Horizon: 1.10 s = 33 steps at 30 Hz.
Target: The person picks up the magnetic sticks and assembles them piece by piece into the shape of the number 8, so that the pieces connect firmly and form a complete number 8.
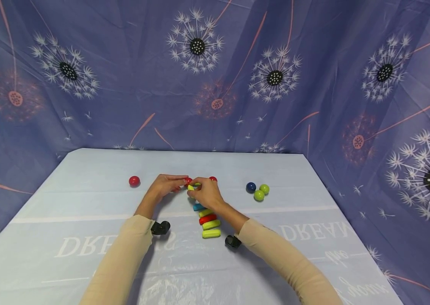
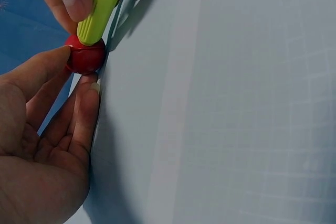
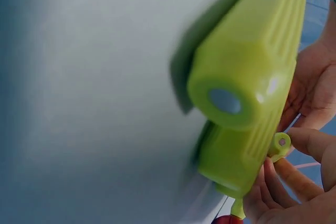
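My left hand (image 1: 166,185) pinches a red ball (image 2: 86,59) between thumb and fingers, low at the table. My right hand (image 1: 206,194) holds a yellow-green ribbed rod (image 2: 98,11) by its side; a bluish-grey disc shows in its free end. The rod's other end meets the red ball in the left wrist view. Just beyond the right hand sits a second red ball (image 1: 212,179), partly covered by the fingers. A further yellow-green rod (image 3: 238,208) touches a red ball (image 3: 228,220) at the bottom of the right wrist view.
Below my right hand lies a column of rods: blue (image 1: 198,206), red (image 1: 207,219) and several yellow-green (image 1: 211,233). A red ball (image 1: 134,181) is at left; a blue ball (image 1: 251,187) and two green balls (image 1: 259,195) are at right. A patterned curtain (image 1: 131,84) stands behind the table.
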Tool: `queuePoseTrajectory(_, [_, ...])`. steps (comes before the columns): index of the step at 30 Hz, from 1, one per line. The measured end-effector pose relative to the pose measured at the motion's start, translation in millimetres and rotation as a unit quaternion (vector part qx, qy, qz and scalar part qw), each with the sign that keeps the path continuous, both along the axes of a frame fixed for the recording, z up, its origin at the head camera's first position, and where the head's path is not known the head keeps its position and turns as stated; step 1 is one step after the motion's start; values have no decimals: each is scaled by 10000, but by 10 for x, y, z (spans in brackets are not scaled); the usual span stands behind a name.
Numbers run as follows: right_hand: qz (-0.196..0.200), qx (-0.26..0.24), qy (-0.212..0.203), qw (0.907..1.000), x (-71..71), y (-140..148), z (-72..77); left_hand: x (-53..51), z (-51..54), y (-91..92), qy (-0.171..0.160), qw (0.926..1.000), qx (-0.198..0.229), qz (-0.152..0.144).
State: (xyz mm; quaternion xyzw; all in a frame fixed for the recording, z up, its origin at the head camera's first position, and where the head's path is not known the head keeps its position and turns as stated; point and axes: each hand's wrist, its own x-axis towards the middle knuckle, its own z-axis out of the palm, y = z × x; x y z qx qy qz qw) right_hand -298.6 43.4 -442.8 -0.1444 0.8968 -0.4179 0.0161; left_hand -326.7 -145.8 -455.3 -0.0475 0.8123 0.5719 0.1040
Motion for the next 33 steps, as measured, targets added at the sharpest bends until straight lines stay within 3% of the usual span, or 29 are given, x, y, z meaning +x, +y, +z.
queuePoseTrajectory(6, [114, 7, -180, 9998, 9, 15, 37, 2, 6, -7, 5, 10000, 61, -24])
queuePoseTrajectory(33, [183, 57, -210, 9996, 4, -44, -13, 15, 6, 1, 115, 9999, 99, -44])
